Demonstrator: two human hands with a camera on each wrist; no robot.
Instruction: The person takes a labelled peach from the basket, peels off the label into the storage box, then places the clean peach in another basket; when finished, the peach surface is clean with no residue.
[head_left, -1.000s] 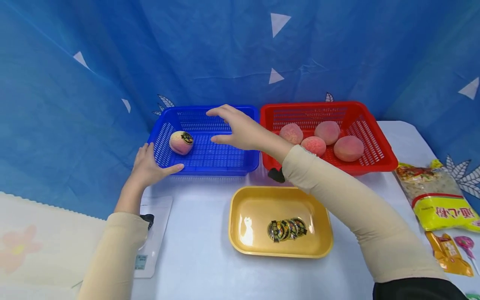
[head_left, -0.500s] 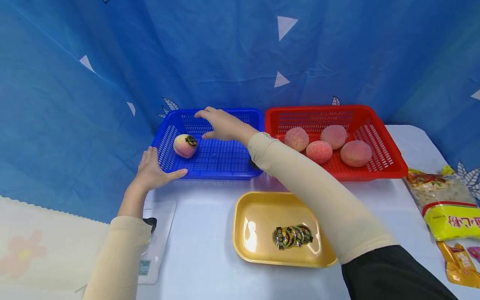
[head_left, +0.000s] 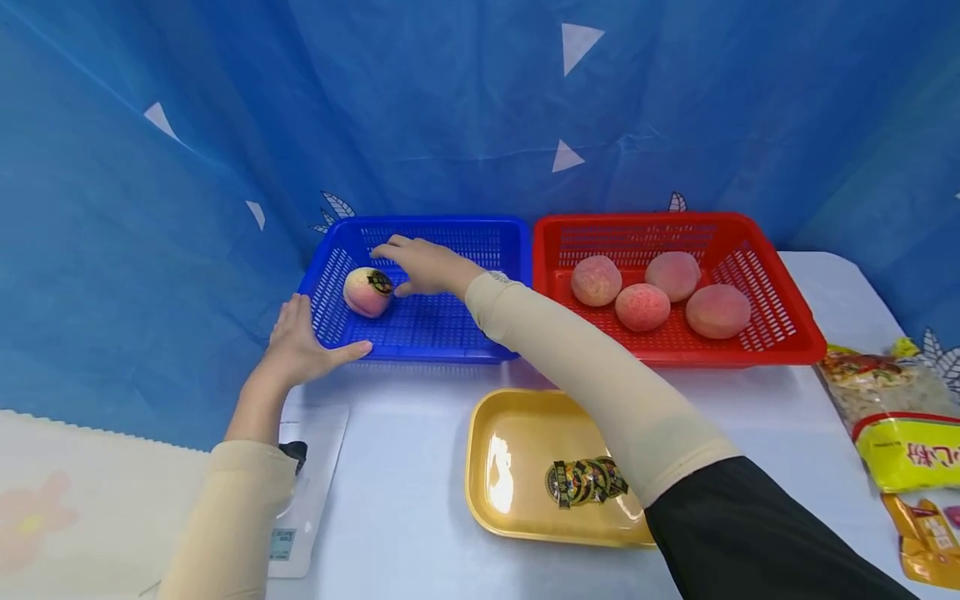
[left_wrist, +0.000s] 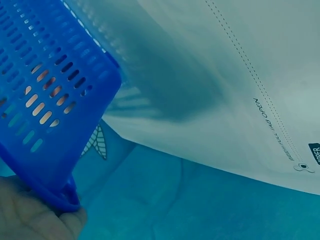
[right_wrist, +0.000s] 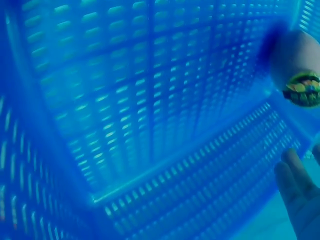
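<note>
A pale yellow and pink peach (head_left: 367,292) with a black-and-gold sticker on it lies in the left part of the blue basket (head_left: 442,354). Reaching in from the right, my right hand (head_left: 427,265) holds its fingers and thumb apart just beside the peach, with nothing gripped. The right wrist view has those fingers (right_wrist: 296,182) below the stickered peach (right_wrist: 300,60). My left hand (head_left: 296,346) rests at the basket's front left corner, fingers straight along the side and thumb on the front rim. In the left wrist view, that hand (left_wrist: 37,215) touches the basket rim.
A red basket (head_left: 817,354) with several peaches (head_left: 642,307) stands right of the blue one. In front, a gold tray (head_left: 480,500) bears overlapping round stickers (head_left: 585,481). A white pouch (head_left: 318,483) lies at left; a yellow food bag (head_left: 907,446) and orange packet (head_left: 930,537) lie at right.
My right hand has moved left and lower into the blue basket, closer to the stickered peach. The left hand stays at the basket's corner. The view has shifted slightly.
</note>
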